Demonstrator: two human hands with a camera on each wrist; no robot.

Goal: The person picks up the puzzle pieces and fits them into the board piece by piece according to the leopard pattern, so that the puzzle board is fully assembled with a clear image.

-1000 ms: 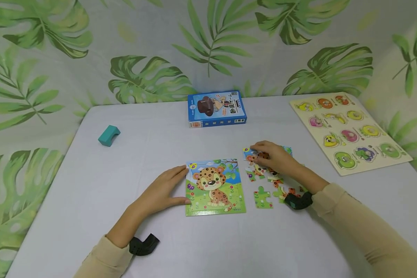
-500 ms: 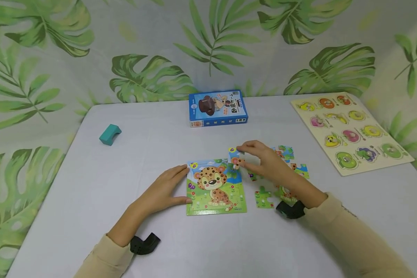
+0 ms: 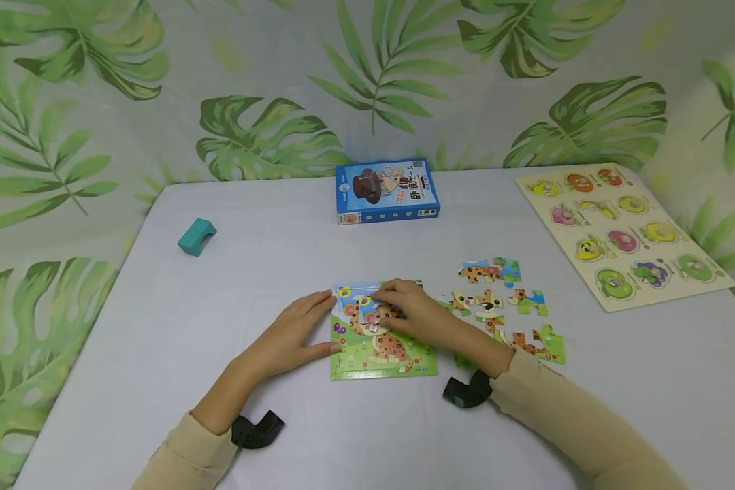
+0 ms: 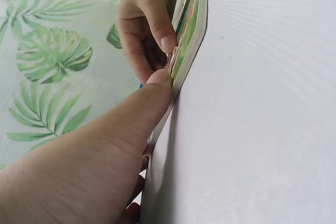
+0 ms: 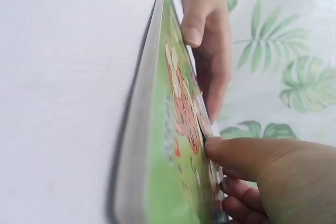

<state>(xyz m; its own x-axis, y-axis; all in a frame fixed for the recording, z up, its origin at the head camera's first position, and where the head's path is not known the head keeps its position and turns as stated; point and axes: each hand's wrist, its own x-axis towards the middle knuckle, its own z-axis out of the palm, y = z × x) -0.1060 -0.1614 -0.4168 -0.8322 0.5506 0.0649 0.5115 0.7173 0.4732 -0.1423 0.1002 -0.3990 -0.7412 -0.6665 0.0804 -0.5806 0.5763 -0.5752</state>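
A square puzzle board (image 3: 355,364) with a leopard-cub picture lies flat on the table. Its left edge is touched by my left hand (image 3: 294,337), the fingers fairly straight near the top corner and the thumb (image 4: 160,78) lower down. Over the board, my right hand (image 3: 419,316) pinches a jigsaw piece (image 3: 367,309) with a blue corner, a yellow spot and part of an ear. Fingers and thumb partly cover that piece and the board's upper right. Loose jigsaw pieces (image 3: 530,301) lie right of the board, some of them hidden by my right forearm.
A blue game box (image 3: 387,192) stands at the back middle. The wooden fruit peg board (image 3: 625,235) lies at the right, and a teal arch block (image 3: 197,237) at the left. A leaf-print cloth (image 3: 269,139) hangs behind the white table.
My right hand has picked the corner piece from the loose pieces and carried it left over the board. The left hand stays at the board's left edge.
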